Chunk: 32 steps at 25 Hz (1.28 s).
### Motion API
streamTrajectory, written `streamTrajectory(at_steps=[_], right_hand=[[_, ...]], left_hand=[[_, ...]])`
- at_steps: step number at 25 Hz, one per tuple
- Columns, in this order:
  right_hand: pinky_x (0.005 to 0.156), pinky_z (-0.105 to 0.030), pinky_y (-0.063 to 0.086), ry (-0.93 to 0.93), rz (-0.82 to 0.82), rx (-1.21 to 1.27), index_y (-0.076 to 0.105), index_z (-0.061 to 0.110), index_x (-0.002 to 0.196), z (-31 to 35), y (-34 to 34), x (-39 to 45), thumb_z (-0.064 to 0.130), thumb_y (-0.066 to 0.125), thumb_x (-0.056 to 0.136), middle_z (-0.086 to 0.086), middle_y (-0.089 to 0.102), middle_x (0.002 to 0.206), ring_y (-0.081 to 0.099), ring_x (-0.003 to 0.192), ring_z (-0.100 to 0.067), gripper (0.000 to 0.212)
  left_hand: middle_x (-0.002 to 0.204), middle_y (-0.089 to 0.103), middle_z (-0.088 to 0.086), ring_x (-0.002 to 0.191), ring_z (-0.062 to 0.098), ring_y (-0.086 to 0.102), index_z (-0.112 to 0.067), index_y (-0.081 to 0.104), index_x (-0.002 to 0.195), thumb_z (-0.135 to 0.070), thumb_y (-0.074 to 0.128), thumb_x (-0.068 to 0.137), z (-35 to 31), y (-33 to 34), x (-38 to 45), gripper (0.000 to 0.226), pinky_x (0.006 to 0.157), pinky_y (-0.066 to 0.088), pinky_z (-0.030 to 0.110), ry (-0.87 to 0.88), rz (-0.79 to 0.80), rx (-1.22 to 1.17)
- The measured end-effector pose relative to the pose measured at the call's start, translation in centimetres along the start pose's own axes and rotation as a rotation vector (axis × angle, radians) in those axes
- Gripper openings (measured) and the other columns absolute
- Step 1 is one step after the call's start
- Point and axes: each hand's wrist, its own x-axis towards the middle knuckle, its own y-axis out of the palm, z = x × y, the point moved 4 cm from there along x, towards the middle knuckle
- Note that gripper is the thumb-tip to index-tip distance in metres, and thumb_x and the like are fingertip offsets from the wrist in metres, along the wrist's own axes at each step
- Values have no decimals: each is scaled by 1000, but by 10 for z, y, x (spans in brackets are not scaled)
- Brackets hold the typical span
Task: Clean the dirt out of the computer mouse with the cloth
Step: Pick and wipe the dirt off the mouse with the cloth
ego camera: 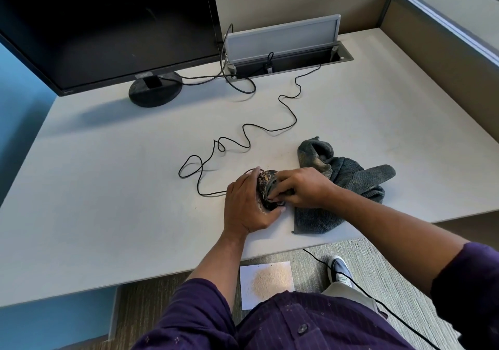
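On the floor by the person's shoe lies a paper sheet (266, 285) with a heap of pale grit. Above it on the bench (108, 201), the left hand (249, 202) wraps its fingers around the dirt-crusted mouse (266, 185), tipped on edge. The right hand (302, 187) pinches a fold of the grey cloth (348, 185) against it. The mouse cable (243, 136) snakes back toward the monitor (108, 26).

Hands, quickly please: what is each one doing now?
Left hand: closed around the dirty black computer mouse.
Right hand: closed, pressing part of the grey knitted cloth against the mouse.
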Motion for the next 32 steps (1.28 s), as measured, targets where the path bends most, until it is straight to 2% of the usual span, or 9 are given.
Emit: streamTrajectory(at_steps=[3,7,12,14,16,19,23,26,32], right_hand=[[62,-25,45,170,-90,96,76,44,96,-14,-6,-1,42,75,82,17,65,88,65,81,-8,14],[61,-18,41,55,33,101,77,44,94,-9,1,-2,35,76,79,22,64,88,61,77,-2,18],[65,-29,51,249,-162,-9,73,43,100,-10,-13,24,45,65,87,14,64,91,65,81,-12,15],[69,-31,51,261,-114,-76,71,45,104,-5,-11,38,47,60,89,13,63,95,65,82,-16,18],[70,-33,51,240,9,-145,68,46,108,-2,-2,47,46,55,91,12,61,97,65,83,-19,21],[71,-31,47,160,146,-196,64,49,109,-2,3,50,48,53,91,13,59,98,64,84,-15,22],[68,-27,40,188,109,-175,67,49,111,-17,-7,46,49,57,89,15,62,100,64,91,-13,24],[68,-25,37,144,136,-134,69,50,107,-17,-4,42,47,61,87,17,62,99,61,90,-9,21],[69,-30,49,179,71,-73,70,50,104,-16,-3,29,49,62,88,16,62,96,62,86,-9,18]], left_hand=[[144,60,6,136,24,55,-5,48,152,-67,82,67,-1,0,0,110,110,44,42,-5,4,-7],[145,60,5,137,23,55,-6,47,152,-66,83,67,0,0,1,111,110,43,43,-10,9,-18],[148,59,4,139,22,54,-6,48,153,-66,84,66,-2,-1,1,111,112,43,41,-10,-3,-18],[149,58,1,140,19,52,-9,47,154,-67,83,66,-3,-2,2,111,113,42,39,-12,12,-15],[148,58,-1,140,17,52,-10,47,153,-68,81,66,-3,-2,3,110,113,42,39,-21,18,-21],[147,59,0,140,18,52,-7,45,154,-68,80,67,-2,-1,2,112,114,41,40,-34,26,-16],[146,60,0,138,19,52,-8,45,154,-71,79,67,-1,0,3,113,113,41,39,-40,21,7],[144,60,1,137,19,54,-8,44,155,-73,75,67,-1,1,2,114,112,42,39,-33,24,-5],[144,60,2,137,21,54,-8,44,154,-73,75,67,0,0,2,114,112,42,40,-27,17,-3]])
